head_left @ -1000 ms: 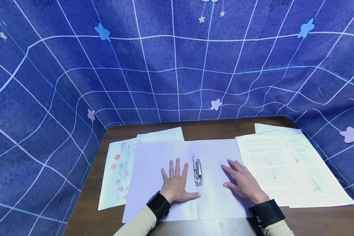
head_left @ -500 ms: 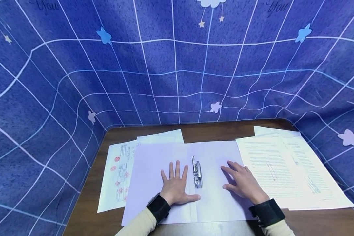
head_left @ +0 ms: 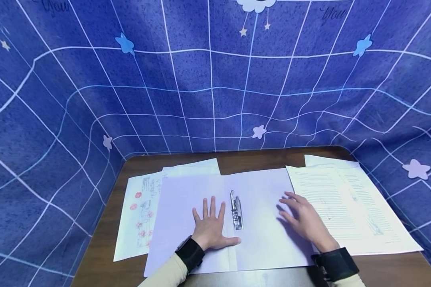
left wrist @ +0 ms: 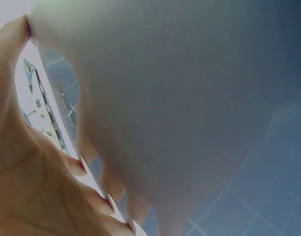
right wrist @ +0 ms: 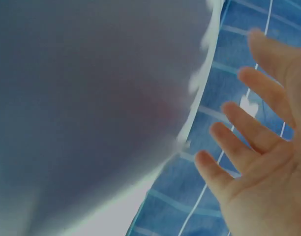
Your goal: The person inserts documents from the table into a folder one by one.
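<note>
A pale lilac folder (head_left: 258, 249) lies spread out on the table, with a metal lever clip (head_left: 237, 211) just right of its spine. My left hand (head_left: 211, 229) rests with fingers spread on the folder's left panel, its thumb reaching across the spine below the clip. Over the right panel, close to the printed sheets, is my right hand (head_left: 306, 219), fingers slightly bent and apart. Its palm and fingers hold nothing in the right wrist view, where the folder's pale panel (right wrist: 111, 98) fills the left side. The left wrist view shows fingertips (left wrist: 74, 166) at the folder's surface.
Stamped sheets (head_left: 133, 227) lie at the left, partly under the folder. Printed sheets (head_left: 339, 211) overlap at the right, bordering the folder's right edge. The brown wooden table (head_left: 97, 243) meets a blue curtain (head_left: 186, 99) with white lines and stars behind.
My right hand has shifted right, toward the printed sheets, and turned slightly. My left hand stays in place on the folder. The head view has tilted and shifted a little.
</note>
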### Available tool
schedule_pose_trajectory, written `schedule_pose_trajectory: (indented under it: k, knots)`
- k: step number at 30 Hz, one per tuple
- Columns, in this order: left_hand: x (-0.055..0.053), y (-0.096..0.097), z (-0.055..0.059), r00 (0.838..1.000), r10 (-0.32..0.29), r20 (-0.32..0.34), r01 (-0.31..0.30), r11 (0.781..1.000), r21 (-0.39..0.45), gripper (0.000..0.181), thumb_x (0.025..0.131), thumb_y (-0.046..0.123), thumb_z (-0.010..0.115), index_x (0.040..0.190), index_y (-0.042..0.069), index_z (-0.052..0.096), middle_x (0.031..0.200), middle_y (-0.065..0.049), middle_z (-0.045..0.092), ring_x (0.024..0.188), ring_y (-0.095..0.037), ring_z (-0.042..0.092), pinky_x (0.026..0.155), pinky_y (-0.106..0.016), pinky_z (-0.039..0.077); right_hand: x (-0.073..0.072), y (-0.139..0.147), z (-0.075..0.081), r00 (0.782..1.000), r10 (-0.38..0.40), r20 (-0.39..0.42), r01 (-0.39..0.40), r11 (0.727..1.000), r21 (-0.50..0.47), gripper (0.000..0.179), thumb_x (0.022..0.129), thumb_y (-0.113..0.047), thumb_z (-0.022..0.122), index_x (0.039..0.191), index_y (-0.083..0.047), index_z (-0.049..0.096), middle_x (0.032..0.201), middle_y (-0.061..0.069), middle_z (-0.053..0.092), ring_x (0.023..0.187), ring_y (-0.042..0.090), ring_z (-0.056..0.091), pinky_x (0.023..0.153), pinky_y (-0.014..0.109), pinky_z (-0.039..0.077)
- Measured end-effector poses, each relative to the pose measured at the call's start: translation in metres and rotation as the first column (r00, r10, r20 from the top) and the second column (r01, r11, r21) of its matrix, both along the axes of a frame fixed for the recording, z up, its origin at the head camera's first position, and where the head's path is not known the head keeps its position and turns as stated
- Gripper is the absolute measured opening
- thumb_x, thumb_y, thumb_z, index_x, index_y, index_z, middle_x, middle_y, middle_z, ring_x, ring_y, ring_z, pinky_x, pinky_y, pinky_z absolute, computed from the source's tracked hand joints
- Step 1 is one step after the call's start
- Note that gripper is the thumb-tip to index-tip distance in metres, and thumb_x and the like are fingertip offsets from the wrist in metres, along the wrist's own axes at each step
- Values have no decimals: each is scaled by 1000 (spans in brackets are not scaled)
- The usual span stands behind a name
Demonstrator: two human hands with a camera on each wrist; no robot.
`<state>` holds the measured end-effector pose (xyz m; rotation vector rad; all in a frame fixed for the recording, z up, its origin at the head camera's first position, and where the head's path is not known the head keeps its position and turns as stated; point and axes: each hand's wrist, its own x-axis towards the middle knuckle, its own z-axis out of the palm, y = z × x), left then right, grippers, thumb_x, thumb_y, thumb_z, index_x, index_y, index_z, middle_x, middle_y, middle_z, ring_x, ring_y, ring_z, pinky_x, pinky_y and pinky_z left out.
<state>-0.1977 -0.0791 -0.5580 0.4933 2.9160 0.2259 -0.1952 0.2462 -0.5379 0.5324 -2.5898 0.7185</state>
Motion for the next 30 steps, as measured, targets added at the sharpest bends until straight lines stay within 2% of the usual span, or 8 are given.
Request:
schedule_pose_trajectory:
  k: [4, 9, 12, 15, 17, 19, 22, 30]
  knots:
    - [1, -1, 0, 1000, 2, 2, -2, 1000, 4, 128, 70, 93, 57, 164, 13, 24, 169, -25, 6, 153, -53, 2, 108, -83, 9, -2, 38, 4, 985, -163, -52, 161, 986, -42, 33, 82, -3, 83, 113, 3, 74, 125, 30, 64, 114, 52, 59, 94, 64, 44]
    - [2, -2, 0, 1000, 6, 3, -6, 1000, 1, 129, 69, 93, 58, 164, 13, 25, 169, -25, 7, 153, -53, 3, 108, -83, 9, -1, 97, 4, 923, -384, -11, 384, 923, 23, 39, 81, -4, 82, 116, 8, 69, 121, 38, 61, 109, 59, 56, 91, 69, 41]
    - [3, -3, 1, 1000, 5, 2, -5, 1000, -4, 128, 69, 93, 58, 164, 13, 26, 169, -25, 8, 153, -53, 3, 108, -83, 10, 2, 123, 3, 858, -499, 121, 488, 866, 110, 44, 86, -10, 78, 124, 8, 64, 124, 41, 57, 112, 62, 52, 90, 71, 39]
    - [3, -3, 3, 1000, 1, 0, -1, 1000, 6, 128, 70, 92, 60, 164, 12, 26, 169, -27, 8, 152, -54, 4, 107, -83, 11, 4, 141, 4, 763, -581, 283, 546, 814, 198, 51, 90, -16, 74, 132, 8, 57, 128, 45, 51, 114, 66, 47, 86, 72, 41]
    - [3, -4, 4, 1000, -1, 0, 1, 1000, 10, 127, 70, 91, 60, 164, 12, 27, 168, -27, 9, 152, -55, 5, 107, -84, 11, 4, 147, 2, 708, -605, 364, 560, 795, 232, 55, 92, -20, 73, 135, 7, 53, 129, 46, 48, 113, 68, 45, 83, 73, 42]
    - [3, -5, 4, 1000, -2, 0, 2, 1000, 13, 127, 70, 91, 61, 164, 12, 27, 168, -27, 9, 152, -55, 5, 107, -83, 11, 5, 150, 1, 675, -616, 407, 564, 786, 254, 56, 92, -21, 73, 136, 7, 52, 127, 47, 47, 112, 69, 44, 81, 73, 43]
    - [2, -5, 2, 1000, -2, -5, 2, 1000, 6, 128, 70, 92, 59, 164, 13, 26, 169, -26, 8, 152, -54, 4, 107, -83, 11, 5, 152, -3, 655, -621, 430, 565, 781, 267, 55, 92, -22, 74, 135, 6, 53, 124, 46, 47, 111, 70, 45, 81, 73, 43]
    - [1, -4, 1, 1000, -3, -6, 3, 1000, -3, 128, 70, 93, 59, 164, 13, 25, 169, -26, 8, 153, -53, 4, 108, -83, 11, 5, 149, -5, 640, -620, 454, 559, 781, 278, 50, 93, -19, 73, 133, 3, 55, 122, 44, 47, 110, 69, 46, 78, 72, 45]
